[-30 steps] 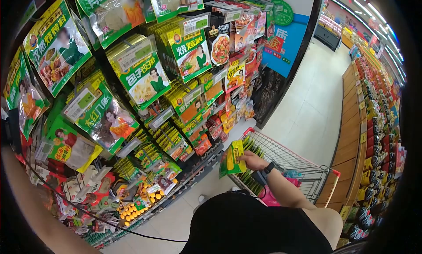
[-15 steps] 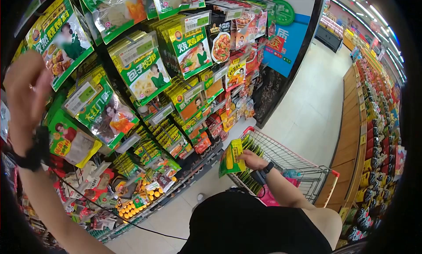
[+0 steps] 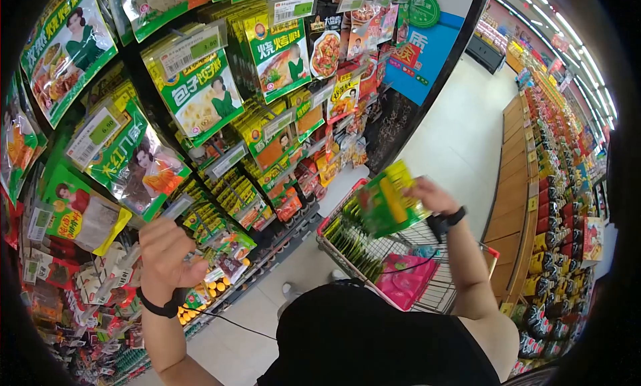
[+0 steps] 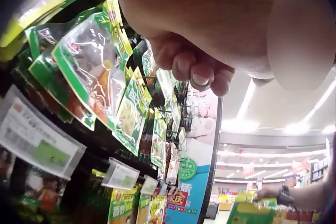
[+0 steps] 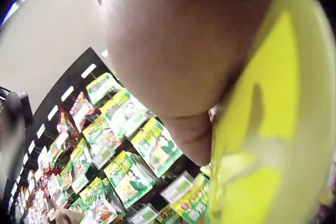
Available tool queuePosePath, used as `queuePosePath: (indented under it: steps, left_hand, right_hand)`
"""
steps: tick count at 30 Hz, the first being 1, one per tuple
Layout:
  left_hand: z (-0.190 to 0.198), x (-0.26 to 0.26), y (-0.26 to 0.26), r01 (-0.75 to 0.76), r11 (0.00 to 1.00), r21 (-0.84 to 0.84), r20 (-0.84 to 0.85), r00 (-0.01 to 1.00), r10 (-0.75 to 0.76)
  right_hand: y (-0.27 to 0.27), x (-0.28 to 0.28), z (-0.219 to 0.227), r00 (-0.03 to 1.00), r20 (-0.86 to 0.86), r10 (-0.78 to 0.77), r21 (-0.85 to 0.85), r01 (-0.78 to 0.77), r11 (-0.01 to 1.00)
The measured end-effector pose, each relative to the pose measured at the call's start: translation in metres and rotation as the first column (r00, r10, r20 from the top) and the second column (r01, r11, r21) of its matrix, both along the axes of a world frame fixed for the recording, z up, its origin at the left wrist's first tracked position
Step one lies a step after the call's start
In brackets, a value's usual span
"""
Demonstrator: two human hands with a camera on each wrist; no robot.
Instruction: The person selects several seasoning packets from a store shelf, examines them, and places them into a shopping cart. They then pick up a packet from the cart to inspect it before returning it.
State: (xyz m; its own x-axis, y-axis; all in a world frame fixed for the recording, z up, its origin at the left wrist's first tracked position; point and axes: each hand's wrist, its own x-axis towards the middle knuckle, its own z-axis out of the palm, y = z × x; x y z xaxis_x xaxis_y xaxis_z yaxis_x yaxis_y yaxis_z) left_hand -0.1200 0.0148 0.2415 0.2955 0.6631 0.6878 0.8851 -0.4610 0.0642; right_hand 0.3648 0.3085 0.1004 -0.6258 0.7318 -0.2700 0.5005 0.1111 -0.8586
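In the head view my right hand (image 3: pixel 433 196) grips a green-and-yellow seasoning packet (image 3: pixel 387 209) by its edge, above the shopping cart (image 3: pixel 481 266). The packet's bright yellow side (image 5: pixel 262 129) fills the right part of the right wrist view. My left hand (image 3: pixel 167 252) is held in front of the shelf rack, fingers loosely curled with nothing in them. In the left wrist view its curled fingertips (image 4: pixel 200 74) show beside hanging packets. Nearest to it in the head view hangs a green packet with brown contents (image 3: pixel 137 159).
Rows of hanging packets (image 3: pixel 277 55) with price tags (image 3: pixel 193 49) line the left side. Inside the cart lie several green packets (image 3: pixel 354 246) and a pink bag (image 3: pixel 407 279). A wooden-sided display (image 3: pixel 514 206) runs along the right of the aisle floor (image 3: pixel 461 119).
My left hand came into view at the far left, then moved right and down. My right hand has shifted right and up with the packet, over the cart. The head view has turned slightly right.
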Motion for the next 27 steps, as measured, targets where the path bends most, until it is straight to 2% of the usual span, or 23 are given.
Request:
queuePosePath:
  steps: [2, 3, 4, 5, 6, 7, 8, 9, 10, 11, 12, 13, 14, 16, 18, 20, 21, 23, 24, 25, 26, 27]
  left_hand:
    - [-0.008, -0.007, -0.009, -0.032, 0.999, -0.034, 0.004, 0.999, 0.032]
    - [-0.008, -0.01, -0.012, -0.05, 0.998, -0.041, 0.009, 0.999, 0.051]
    - [-0.006, -0.012, -0.016, -0.071, 0.996, -0.05, 0.012, 0.997, 0.072]
    - [-0.005, -0.015, -0.021, -0.093, 0.994, -0.059, 0.014, 0.995, 0.094]
    - [-0.004, -0.02, -0.027, -0.13, 0.988, -0.077, -0.001, 0.991, 0.13]
    - [-0.003, -0.025, -0.033, -0.164, 0.982, -0.096, -0.018, 0.986, 0.163]
    - [-0.003, -0.031, -0.039, -0.196, 0.974, -0.113, -0.037, 0.98, 0.193]
    - [-0.003, -0.039, -0.045, -0.235, 0.962, -0.135, -0.075, 0.971, 0.227]
    - [-0.002, -0.047, -0.053, -0.276, 0.949, -0.152, -0.096, 0.96, 0.264]
    - [0.002, -0.054, -0.064, -0.316, 0.934, -0.169, -0.118, 0.947, 0.299]
    - [0.009, -0.059, -0.073, -0.357, 0.915, -0.186, -0.142, 0.932, 0.335]
    - [0.018, -0.062, -0.08, -0.379, 0.913, -0.15, -0.184, 0.918, 0.351]
    - [0.03, -0.063, -0.088, -0.401, 0.909, -0.116, -0.224, 0.902, 0.369]
    - [0.053, -0.072, -0.106, -0.454, 0.888, -0.075, -0.311, 0.857, 0.411]
    - [0.075, -0.092, -0.127, -0.516, 0.855, -0.05, -0.402, 0.795, 0.455]
    - [0.096, -0.113, -0.147, -0.601, 0.8, -0.008, -0.438, 0.721, 0.537]
    - [0.109, -0.111, -0.15, -0.655, 0.753, 0.064, -0.461, 0.65, 0.604]
    - [0.124, -0.142, -0.176, -0.72, 0.688, 0.085, -0.477, 0.577, 0.663]
    - [0.13, -0.163, -0.194, -0.75, 0.655, 0.096, -0.483, 0.54, 0.689]
    - [0.135, -0.18, -0.218, -0.853, 0.52, 0.038, -0.446, 0.451, 0.773]
    - [0.139, -0.193, -0.232, -0.846, 0.529, 0.064, -0.425, 0.457, 0.782]
    - [0.141, -0.205, -0.245, -0.839, 0.537, 0.09, -0.403, 0.462, 0.79]
  right_hand:
    - [0.015, 0.033, 0.056, 0.984, 0.127, -0.125, 0.124, 0.109, 0.986]
    - [0.012, 0.036, 0.096, 0.972, 0.074, -0.223, 0.039, 0.22, 0.975]
    - [0.009, 0.043, 0.122, 0.957, -0.027, -0.287, 0.135, 0.288, 0.948]
    - [0.018, 0.064, 0.143, 0.991, 0.043, -0.128, 0.467, 0.093, 0.879]
    - [0.017, 0.063, 0.172, 0.932, -0.033, -0.36, 0.248, 0.357, 0.901]
    - [0.011, 0.058, 0.2, 0.91, -0.051, -0.412, 0.304, 0.407, 0.862]
    - [0.027, 0.077, 0.21, 0.909, -0.05, -0.413, 0.425, 0.394, 0.815]
    - [0.037, 0.088, 0.225, 0.889, -0.048, -0.456, 0.474, 0.422, 0.773]
    - [0.051, 0.1, 0.234, 0.898, -0.126, -0.422, 0.463, 0.43, 0.775]
    - [0.058, 0.11, 0.245, 0.879, -0.14, -0.455, 0.601, 0.441, 0.667]
    - [0.049, 0.101, 0.261, 0.862, -0.229, -0.453, 0.49, 0.504, 0.711]
    - [0.06, 0.117, 0.269, 0.853, -0.251, -0.457, 0.506, 0.518, 0.69]
    - [0.071, 0.14, 0.277, 0.802, -0.231, -0.55, 0.515, 0.581, 0.631]
    - [0.071, 0.152, 0.3, 0.85, -0.258, -0.459, 0.488, 0.524, 0.698]
    - [0.046, 0.137, 0.326, 0.804, -0.287, -0.521, 0.48, 0.591, 0.648]
    - [0.035, 0.138, 0.351, 0.818, -0.231, -0.526, 0.549, 0.556, 0.623]
    - [0.037, 0.148, 0.36, 0.815, -0.262, -0.518, 0.518, 0.571, 0.637]
    - [0.041, 0.156, 0.363, 0.797, -0.329, -0.506, 0.539, 0.599, 0.593]
    - [0.038, 0.152, 0.361, 0.787, -0.363, -0.499, 0.588, 0.609, 0.532]
    - [0.035, 0.148, 0.36, 0.784, -0.371, -0.497, 0.599, 0.611, 0.518]
    - [0.031, 0.144, 0.359, 0.781, -0.379, -0.496, 0.609, 0.614, 0.503]
    - [0.026, 0.138, 0.359, 0.787, -0.36, -0.502, 0.584, 0.609, 0.537]
